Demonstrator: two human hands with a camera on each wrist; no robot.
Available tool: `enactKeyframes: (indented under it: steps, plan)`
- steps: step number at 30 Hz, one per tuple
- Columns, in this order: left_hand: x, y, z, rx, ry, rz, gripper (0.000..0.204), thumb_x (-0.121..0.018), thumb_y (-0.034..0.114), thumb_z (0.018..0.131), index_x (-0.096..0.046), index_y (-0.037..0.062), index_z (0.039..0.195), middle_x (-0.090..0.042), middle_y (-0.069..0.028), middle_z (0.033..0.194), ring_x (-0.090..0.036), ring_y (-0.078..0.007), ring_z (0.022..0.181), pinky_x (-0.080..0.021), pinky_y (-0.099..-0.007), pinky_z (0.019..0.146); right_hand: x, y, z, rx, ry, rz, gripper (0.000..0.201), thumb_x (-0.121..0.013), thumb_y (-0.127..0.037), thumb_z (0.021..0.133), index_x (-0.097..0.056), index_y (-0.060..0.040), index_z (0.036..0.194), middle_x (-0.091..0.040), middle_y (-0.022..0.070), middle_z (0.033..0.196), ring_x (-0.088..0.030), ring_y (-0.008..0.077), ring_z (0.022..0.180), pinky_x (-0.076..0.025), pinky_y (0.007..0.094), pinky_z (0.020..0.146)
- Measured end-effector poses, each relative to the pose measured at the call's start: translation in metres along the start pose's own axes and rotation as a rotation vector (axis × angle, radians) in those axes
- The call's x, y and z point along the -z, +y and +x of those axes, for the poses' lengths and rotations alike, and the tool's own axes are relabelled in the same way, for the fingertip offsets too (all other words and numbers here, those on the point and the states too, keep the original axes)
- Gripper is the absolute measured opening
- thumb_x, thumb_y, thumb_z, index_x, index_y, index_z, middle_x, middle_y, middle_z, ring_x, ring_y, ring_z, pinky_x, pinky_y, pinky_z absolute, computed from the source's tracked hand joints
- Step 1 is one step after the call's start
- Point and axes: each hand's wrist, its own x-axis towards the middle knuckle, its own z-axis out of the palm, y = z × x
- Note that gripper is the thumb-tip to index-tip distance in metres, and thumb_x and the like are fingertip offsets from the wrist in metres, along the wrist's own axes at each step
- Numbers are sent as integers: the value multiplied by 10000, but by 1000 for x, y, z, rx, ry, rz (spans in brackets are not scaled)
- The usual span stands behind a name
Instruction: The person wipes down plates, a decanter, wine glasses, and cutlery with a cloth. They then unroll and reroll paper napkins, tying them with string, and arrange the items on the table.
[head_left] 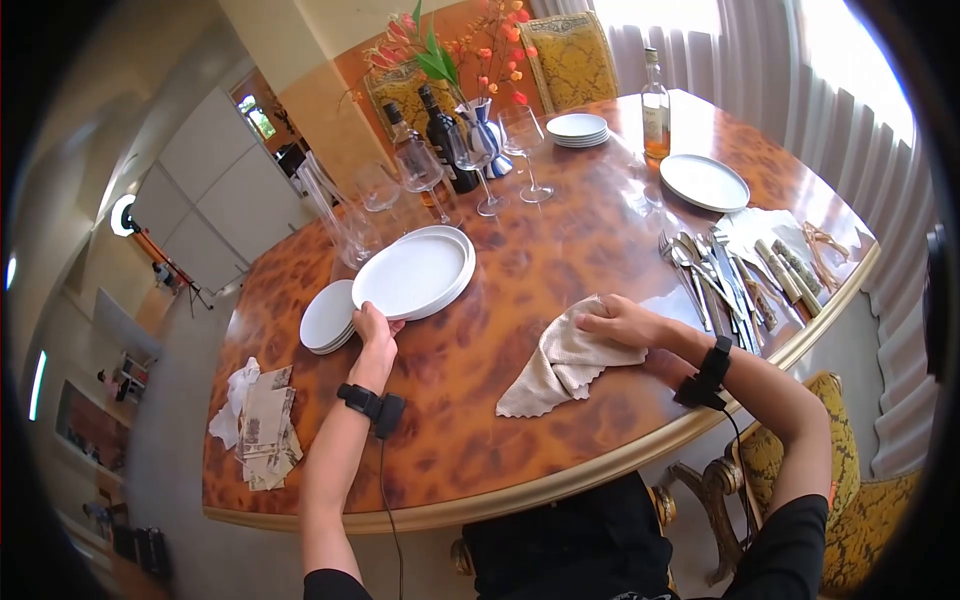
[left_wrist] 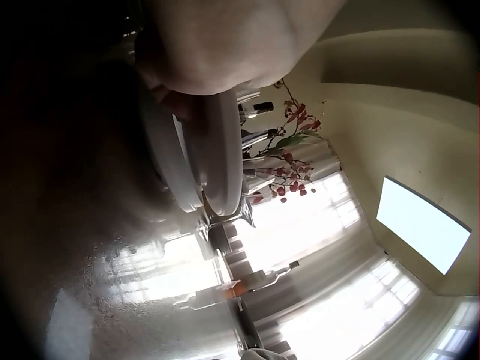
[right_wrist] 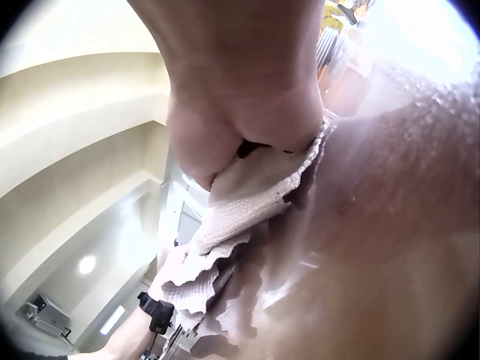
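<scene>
My left hand (head_left: 374, 338) grips the near rim of a white dinner plate (head_left: 410, 275), thumb on top. A second white plate (head_left: 462, 288) lies beneath it. The left wrist view shows a gap between the upper plate (left_wrist: 227, 165) and the lower plate (left_wrist: 166, 161), with fingers under the upper one. In my right hand (head_left: 632, 325) is a beige cloth (head_left: 555, 370) with a scalloped edge, pinched at its top. Its folds hang onto the table in front of me, and the right wrist view shows the textured cloth (right_wrist: 240, 210) drooping below the hand.
Left of the plates stand smaller plates (head_left: 326, 325) and patterned napkins (head_left: 268, 425). Behind are wine glasses (head_left: 420, 172), dark bottles (head_left: 440, 130) and a flower vase (head_left: 490, 140). Cutlery (head_left: 725, 285), a large plate (head_left: 705, 182) and a liquor bottle (head_left: 655, 120) occupy the right side.
</scene>
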Motion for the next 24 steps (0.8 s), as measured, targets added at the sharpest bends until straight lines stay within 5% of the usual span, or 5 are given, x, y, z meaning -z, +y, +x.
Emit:
enactKeyframes:
  steps: [5,10,15,19,24]
  plan:
    - [4,5,6,-17,-52,107,366,-319,297,991,-554,18,1008,-508,-72,544,-409,-165,362,-334,-305,382,3,12,5,-48,-35,-44,406,-537,-377,976,-565,-8,810,-511,-6,708,-437,100,685,-415,330,627]
    - [7,9,3,0,-51,94,356,-334,274,985,-527,-12,898,-517,-72,574,-402,-130,373,-278,-275,335,1,5,1,-68,-21,41,380,-548,-359,983,-566,-19,813,-502,-18,707,-421,84,686,-404,324,611]
    - [12,12,-11,257,-201,179,534,-332,440,998,-574,-35,1020,-641,-143,709,-467,-141,426,-401,-292,405,-5,20,6,-30,4,166,336,-556,-327,995,-654,-7,1026,-591,-48,841,-489,48,771,-454,256,687]
    - [24,14,-21,240,-377,111,395,-513,327,895,-570,-20,1076,-676,-158,804,-603,-190,549,-483,-330,538,-4,11,4,-63,10,159,350,-567,-333,990,-658,-1,1057,-628,-32,880,-529,47,801,-470,259,708]
    - [17,20,-63,-27,-358,209,797,-669,197,876,-165,-28,1451,-640,-136,857,-591,-138,543,-467,-272,494,-6,15,7,-110,20,174,356,-575,-342,984,-660,-2,1051,-633,-24,878,-536,47,798,-471,259,702]
